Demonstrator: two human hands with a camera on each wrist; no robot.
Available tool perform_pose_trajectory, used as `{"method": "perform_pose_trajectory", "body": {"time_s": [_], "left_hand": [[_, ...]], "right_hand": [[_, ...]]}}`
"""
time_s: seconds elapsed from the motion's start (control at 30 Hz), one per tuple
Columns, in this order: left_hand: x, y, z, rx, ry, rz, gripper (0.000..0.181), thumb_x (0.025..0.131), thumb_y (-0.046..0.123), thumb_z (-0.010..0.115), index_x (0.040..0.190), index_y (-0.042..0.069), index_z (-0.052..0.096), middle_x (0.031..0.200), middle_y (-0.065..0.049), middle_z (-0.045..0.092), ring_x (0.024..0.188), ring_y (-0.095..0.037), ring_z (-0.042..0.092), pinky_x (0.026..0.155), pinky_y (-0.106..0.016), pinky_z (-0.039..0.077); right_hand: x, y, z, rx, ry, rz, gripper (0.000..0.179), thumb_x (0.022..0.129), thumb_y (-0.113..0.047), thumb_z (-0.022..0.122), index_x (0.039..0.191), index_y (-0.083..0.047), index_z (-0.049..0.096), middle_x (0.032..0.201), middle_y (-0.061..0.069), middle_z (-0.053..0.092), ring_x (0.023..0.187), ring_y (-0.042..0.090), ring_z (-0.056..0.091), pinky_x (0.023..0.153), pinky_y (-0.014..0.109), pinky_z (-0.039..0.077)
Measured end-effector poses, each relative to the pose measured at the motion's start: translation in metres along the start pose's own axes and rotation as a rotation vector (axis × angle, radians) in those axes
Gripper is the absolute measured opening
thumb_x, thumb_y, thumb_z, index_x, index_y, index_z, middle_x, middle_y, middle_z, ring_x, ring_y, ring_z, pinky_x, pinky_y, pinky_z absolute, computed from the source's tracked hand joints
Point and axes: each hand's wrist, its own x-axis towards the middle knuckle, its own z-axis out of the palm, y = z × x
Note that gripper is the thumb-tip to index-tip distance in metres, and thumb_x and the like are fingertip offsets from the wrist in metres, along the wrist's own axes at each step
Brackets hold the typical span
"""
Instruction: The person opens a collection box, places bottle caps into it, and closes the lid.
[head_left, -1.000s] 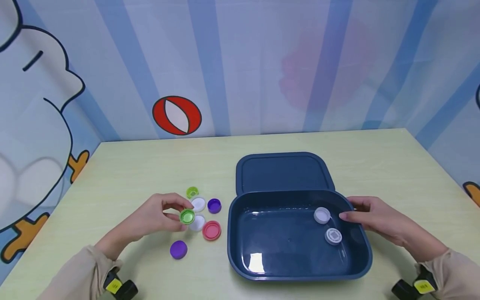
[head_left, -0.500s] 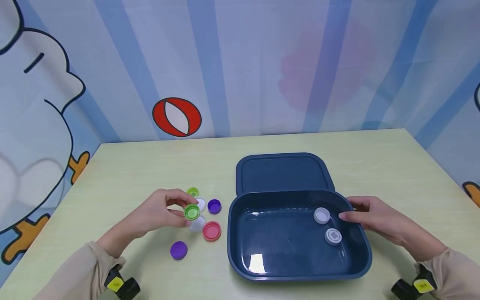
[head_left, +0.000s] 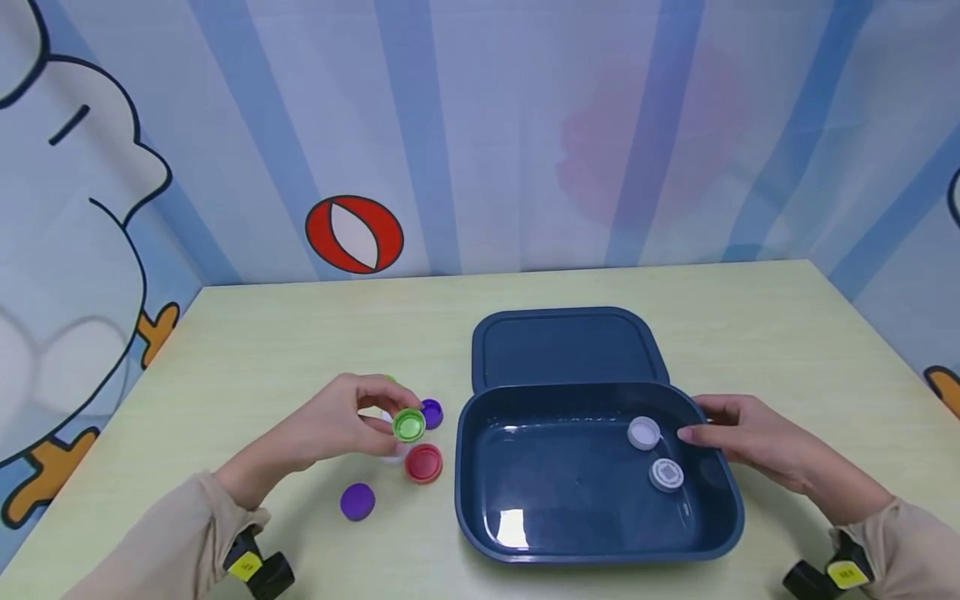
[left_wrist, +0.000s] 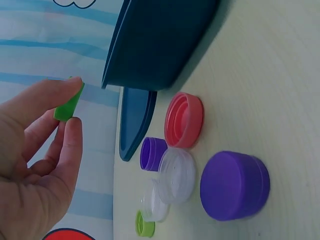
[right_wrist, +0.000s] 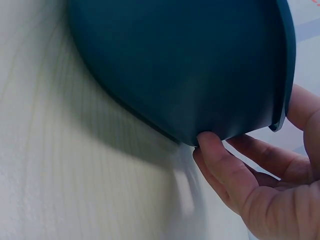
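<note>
My left hand (head_left: 347, 421) pinches a green bottle cap (head_left: 409, 425) between thumb and fingers, held above the table; the left wrist view shows this cap edge-on. Below and around that hand lie a red cap (head_left: 423, 463), a purple cap (head_left: 357, 502) and a second purple cap (head_left: 432, 413) with its hollow side up. Two clear caps (left_wrist: 176, 175) and a lighter green cap (left_wrist: 145, 225), mostly hidden in the head view, show in the left wrist view. My right hand (head_left: 738, 429) grips the right wall of a dark blue plastic box (head_left: 577, 557), thumb over the rim, fingers outside.
Two white caps (head_left: 644, 432) lie inside the box, towards its right end. Behind the box lies its dark blue lid (head_left: 570, 346), flat on the pale wooden table (head_left: 315, 333). A printed cloth backdrop (head_left: 487, 133) stands along the table's far edge.
My left hand has moved right with the green cap, towards the box, and now covers most of the clear caps and the lighter green one. My right hand has stayed on the box.
</note>
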Motion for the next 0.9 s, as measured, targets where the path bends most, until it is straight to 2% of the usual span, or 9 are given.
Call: {"method": "perform_pose_trajectory", "body": {"time_s": [0.63,0.9], "left_hand": [[0.023,0.018,0.022,-0.016,-0.061,0.000,0.037,0.072,0.007,0.076,0.107,0.006,0.066,0.095,-0.009,0.061,0.092,-0.026,0.056,0.076,-0.035,0.053],[0.034,0.026,0.032,0.011,-0.104,0.031,0.038,0.072,0.010,0.078,0.108,0.006,0.066,0.101,-0.005,0.064,0.092,-0.027,0.058,0.076,-0.036,0.052]], "right_hand": [[-0.001,0.001,-0.001,-0.009,0.003,0.005,0.057,0.092,-0.017,0.057,0.134,0.015,0.035,0.109,0.013,0.059,0.092,0.019,0.058,0.079,0.034,0.053],[-0.001,0.000,-0.001,-0.010,0.008,0.006,0.056,0.092,-0.017,0.057,0.133,0.014,0.036,0.108,0.012,0.059,0.091,0.018,0.058,0.078,0.033,0.053]]}}
